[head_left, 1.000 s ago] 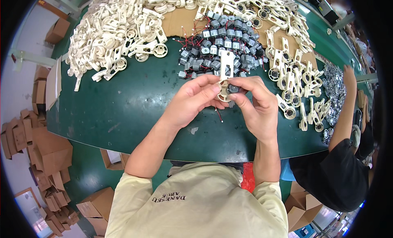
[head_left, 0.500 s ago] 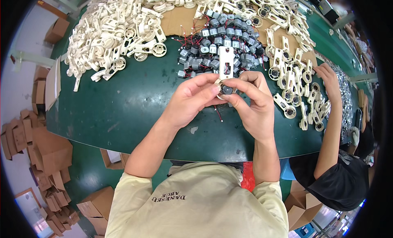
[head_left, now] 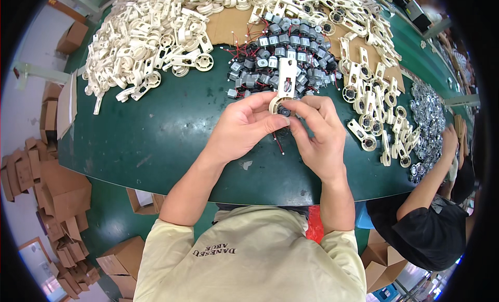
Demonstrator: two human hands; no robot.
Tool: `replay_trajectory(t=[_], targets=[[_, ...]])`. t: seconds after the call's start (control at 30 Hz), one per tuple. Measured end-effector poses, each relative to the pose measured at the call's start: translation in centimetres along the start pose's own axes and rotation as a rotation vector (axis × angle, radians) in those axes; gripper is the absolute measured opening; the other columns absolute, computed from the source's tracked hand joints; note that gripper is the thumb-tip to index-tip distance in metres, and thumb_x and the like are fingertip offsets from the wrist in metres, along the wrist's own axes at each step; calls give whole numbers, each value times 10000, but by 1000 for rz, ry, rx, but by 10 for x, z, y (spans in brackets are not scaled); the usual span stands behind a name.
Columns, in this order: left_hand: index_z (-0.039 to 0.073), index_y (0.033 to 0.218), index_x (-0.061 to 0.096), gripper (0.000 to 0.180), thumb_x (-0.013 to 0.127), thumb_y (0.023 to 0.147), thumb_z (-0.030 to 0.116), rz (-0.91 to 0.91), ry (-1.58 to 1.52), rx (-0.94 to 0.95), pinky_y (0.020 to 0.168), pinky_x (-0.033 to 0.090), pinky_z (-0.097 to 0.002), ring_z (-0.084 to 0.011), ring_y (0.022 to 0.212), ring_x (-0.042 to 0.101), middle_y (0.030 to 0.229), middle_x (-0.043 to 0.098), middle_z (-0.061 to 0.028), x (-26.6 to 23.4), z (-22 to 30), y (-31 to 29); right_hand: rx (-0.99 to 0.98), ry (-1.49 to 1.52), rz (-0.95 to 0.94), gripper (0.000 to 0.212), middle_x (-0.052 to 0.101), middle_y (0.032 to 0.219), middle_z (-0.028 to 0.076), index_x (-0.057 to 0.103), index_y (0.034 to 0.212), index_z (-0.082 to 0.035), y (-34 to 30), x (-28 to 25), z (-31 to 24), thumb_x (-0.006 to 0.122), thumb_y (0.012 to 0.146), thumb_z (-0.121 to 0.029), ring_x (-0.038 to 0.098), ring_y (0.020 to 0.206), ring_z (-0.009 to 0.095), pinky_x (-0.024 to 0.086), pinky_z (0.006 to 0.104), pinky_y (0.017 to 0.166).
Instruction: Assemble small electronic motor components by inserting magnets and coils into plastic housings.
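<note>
Between my two hands is a cream plastic housing, a flat slotted handle ending in a round ring toward me. My left hand is closed on the ring from the left, its thumb pressed along the near side. With thumb and index finger, my right hand pinches a small dark motor at the ring's opening. Fingers hide how deep the motor sits. A red wire with a small white end hangs below. Just beyond the housing lies a pile of grey motors with red wires.
A large heap of cream housings covers the far left. Housings with motors in them lie to the right. Cardboard lies under the piles. A co-worker's arm reaches toward shiny metal parts. Cardboard boxes stand on the left.
My left thumb has slid right across the ring, and my right fingers have shifted on the motor. The co-worker's hand has moved from the assembled housings to the shiny parts.
</note>
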State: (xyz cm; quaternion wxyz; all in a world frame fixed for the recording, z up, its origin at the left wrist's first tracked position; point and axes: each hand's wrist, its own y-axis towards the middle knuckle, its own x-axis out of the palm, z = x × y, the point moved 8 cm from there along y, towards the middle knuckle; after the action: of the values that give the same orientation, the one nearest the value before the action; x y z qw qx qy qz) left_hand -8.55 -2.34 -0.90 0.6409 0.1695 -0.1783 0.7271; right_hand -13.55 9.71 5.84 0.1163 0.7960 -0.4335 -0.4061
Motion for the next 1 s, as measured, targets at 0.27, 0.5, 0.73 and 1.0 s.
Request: replay_trajectory(t=[0.27, 0.5, 0.73, 1.0], targets=[[-30, 1224, 535, 343, 647, 901, -13, 46, 23, 19, 901, 517, -276, -131, 1039, 616, 1139, 627, -74, -4, 1, 1, -15, -6, -10, 325, 611, 966, 77, 687, 1045, -82, 0, 1, 0, 745, 740, 12, 621, 859, 236, 518, 334, 696], [-24, 1212, 538, 329, 652, 905, 7, 39, 16, 26, 901, 516, -289, -134, 1023, 615, 1130, 628, -76, -6, 0, 1, 15, 85, 4, 373, 588, 1038, 101, 622, 1092, -72, 0, 1, 4, 732, 749, 27, 626, 778, 210, 523, 317, 636], [-20, 1234, 513, 332, 624, 923, 10, 17, 35, 38, 927, 502, -303, -146, 1046, 608, 1156, 610, -82, -4, 6, 2, 13, 125, -16, 391, 583, 1052, 101, 604, 1135, -57, 1, 3, 5, 723, 771, 23, 635, 769, 200, 536, 307, 637], [-17, 1269, 472, 363, 600, 930, -4, -30, 60, 30, 974, 476, -322, -159, 1104, 579, 1199, 585, -88, -4, 4, 2, 75, 145, -60, 336, 609, 1018, 105, 611, 1123, -36, 2, 8, 10, 701, 804, 14, 636, 766, 207, 540, 313, 646]])
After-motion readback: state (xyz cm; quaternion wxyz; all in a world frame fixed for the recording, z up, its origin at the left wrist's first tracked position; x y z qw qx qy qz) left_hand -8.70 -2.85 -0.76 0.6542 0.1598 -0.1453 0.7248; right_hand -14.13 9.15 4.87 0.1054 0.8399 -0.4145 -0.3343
